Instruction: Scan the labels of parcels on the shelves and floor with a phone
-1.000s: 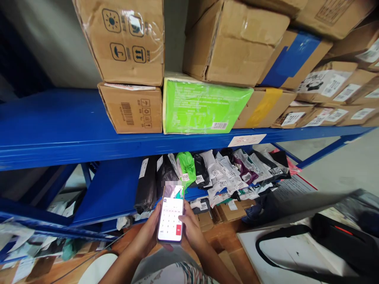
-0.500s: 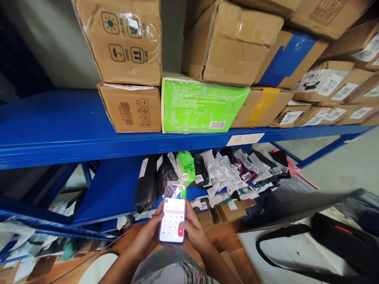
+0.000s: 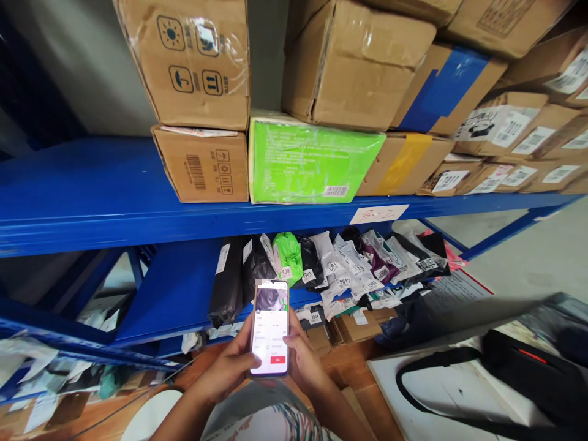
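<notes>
A smartphone (image 3: 269,327) with a lit white screen and a red button is held upright low in the middle of the view. My left hand (image 3: 227,367) wraps round its left edge and back. My right hand (image 3: 303,361) grips its right edge, thumb by the screen. Behind the phone, a row of numbered parcel bags (image 3: 349,269) in black, white, green and purple stands on the lower blue shelf (image 3: 169,294).
The upper blue shelf (image 3: 92,202) carries stacked cardboard boxes (image 3: 202,61) and a bright green box (image 3: 312,162). A black bag with a strap (image 3: 528,373) lies on a white surface at the lower right. Loose papers and small cartons litter the floor below the rack.
The phone's number pad has given way to a screen with a form and a red button. The phone and both hands have shifted slightly right and up.
</notes>
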A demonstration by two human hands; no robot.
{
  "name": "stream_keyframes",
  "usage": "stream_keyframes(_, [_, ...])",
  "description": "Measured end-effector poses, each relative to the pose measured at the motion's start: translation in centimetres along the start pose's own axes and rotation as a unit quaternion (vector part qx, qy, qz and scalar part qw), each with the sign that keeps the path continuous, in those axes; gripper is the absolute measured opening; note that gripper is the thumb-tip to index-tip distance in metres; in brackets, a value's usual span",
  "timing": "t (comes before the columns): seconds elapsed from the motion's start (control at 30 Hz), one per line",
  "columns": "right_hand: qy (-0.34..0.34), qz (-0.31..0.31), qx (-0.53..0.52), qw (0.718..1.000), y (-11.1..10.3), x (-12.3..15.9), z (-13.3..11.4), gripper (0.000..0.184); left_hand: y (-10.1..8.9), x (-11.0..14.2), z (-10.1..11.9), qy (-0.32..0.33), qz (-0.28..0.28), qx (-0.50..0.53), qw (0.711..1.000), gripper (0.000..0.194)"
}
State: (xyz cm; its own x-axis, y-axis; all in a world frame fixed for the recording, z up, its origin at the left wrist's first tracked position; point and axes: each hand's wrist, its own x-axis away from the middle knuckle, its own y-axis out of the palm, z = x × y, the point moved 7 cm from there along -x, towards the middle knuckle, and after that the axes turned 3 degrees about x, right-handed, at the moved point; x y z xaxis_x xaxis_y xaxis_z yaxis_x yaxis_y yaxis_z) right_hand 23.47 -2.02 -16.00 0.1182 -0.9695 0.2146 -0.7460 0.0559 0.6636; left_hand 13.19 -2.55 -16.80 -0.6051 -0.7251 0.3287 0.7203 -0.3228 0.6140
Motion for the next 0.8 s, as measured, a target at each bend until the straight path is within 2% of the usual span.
stream_keyframes(0.07, [-0.004,0.014,0.013,1.0,-0.3,0.0,0.2,0.058,-0.3,-0.1,-0.2,0.004,0.001,-0.004,1.0,0.117])
stream_keyframes(0.27, [-0.01,0.026,0.049,0.998,-1.0,-0.2,0.8,0.046,-0.2,-0.4,-0.2,0.015,-0.077,0.087,0.993,0.113])
stream_keyframes(0.47, [-0.025,0.046,0.073,0.996,-1.6,-0.6,1.2,0.05,-0.2,-0.8,-0.3,0.02,-0.099,0.084,0.991,0.108])
stream_keyframes(0.67, [-0.008,-0.023,0.033,0.999,-1.8,0.0,1.6,0.074,-0.3,-1.1,-0.6,-0.004,-0.07,0.028,0.997,0.089])
stream_keyframes(0.73, [0.002,-0.019,-0.004,1.0,-2.2,0.4,1.1,0.066,-1.4,-1.7,-0.4,0.012,-0.032,-0.047,0.998,0.073])
stream_keyframes(0.8, [0.005,0.002,-0.035,0.999,-2.8,0.6,0.3,0.051,-3.4,-2.5,0.8,0.067,0.051,-0.158,0.984,0.056])
